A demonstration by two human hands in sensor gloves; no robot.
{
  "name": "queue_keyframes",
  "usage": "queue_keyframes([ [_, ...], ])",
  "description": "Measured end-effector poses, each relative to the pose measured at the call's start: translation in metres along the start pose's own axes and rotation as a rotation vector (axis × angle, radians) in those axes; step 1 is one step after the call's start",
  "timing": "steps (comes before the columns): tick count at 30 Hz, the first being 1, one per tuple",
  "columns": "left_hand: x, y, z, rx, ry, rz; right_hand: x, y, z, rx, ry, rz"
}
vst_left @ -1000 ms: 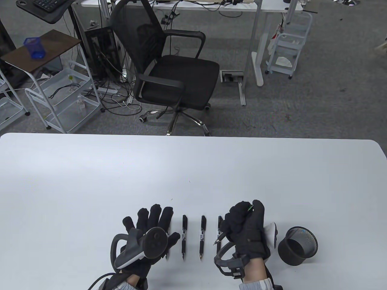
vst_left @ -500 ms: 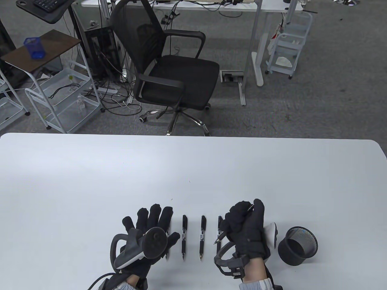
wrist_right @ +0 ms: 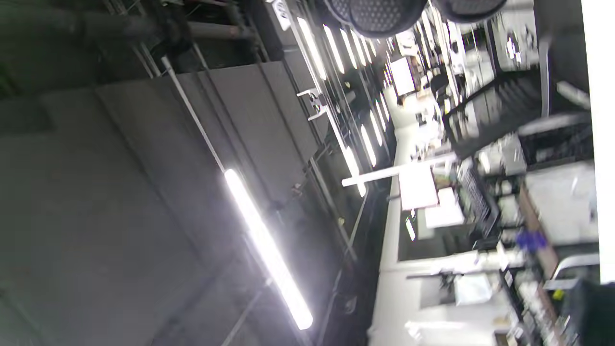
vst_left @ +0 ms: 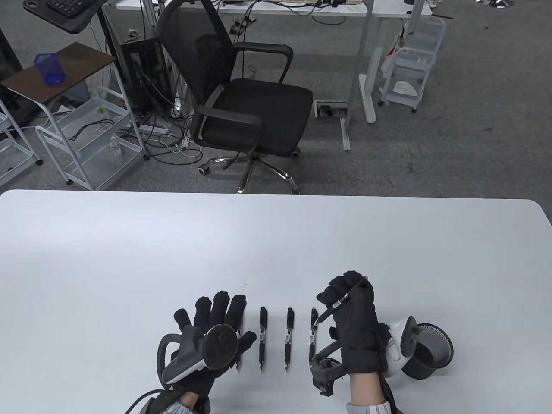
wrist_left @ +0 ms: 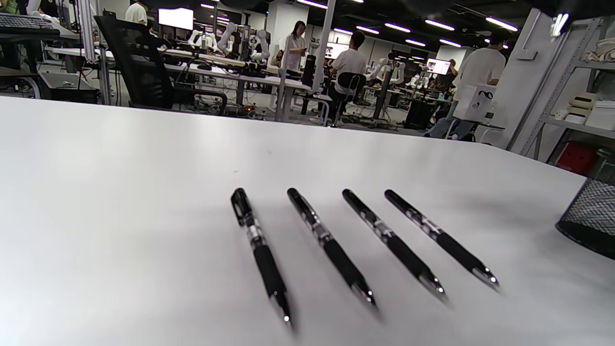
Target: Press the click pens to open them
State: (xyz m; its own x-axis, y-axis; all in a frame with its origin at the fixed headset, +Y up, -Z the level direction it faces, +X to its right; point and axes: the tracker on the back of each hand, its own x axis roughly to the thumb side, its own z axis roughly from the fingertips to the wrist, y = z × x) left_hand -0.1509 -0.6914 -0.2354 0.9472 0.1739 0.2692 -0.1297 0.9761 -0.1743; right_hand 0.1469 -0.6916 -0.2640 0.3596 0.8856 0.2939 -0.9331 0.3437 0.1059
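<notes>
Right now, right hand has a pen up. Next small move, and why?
Probably carry the held pen right and drop it into the mesh cup: the right hand grips it raised, the cup stands just beside it, and four pens wait in the row.

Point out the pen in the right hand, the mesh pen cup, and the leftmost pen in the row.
held pen (vst_left: 334,306), table view, mid barrel below the fingers.
mesh pen cup (vst_left: 439,339), table view, right rim.
leftmost pen (wrist_left: 259,247), left wrist view, black grip section.
</notes>
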Motion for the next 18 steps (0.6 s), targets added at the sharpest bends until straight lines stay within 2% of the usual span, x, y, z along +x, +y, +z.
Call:
queue_keyframes([
  [4,-0.0002,-0.0001,0.0001,0.000,0.000,0.001,0.0097,-0.0013,-0.0011,0.009,-0.027,0.196],
  [7,-0.0003,-0.0003,0.0000,-0.001,0.000,0.002,0.0126,-0.0015,-0.0025,0.023,-0.035,0.265],
  [13,-0.0007,-0.0002,0.0000,-0.002,0.000,0.004,0.0119,-0.0021,-0.0048,0.074,0.054,0.418],
  [18,-0.0012,-0.0001,0.0002,-0.004,0.002,0.007,0.0090,-0.0061,-0.0057,0.028,0.137,0.645],
])
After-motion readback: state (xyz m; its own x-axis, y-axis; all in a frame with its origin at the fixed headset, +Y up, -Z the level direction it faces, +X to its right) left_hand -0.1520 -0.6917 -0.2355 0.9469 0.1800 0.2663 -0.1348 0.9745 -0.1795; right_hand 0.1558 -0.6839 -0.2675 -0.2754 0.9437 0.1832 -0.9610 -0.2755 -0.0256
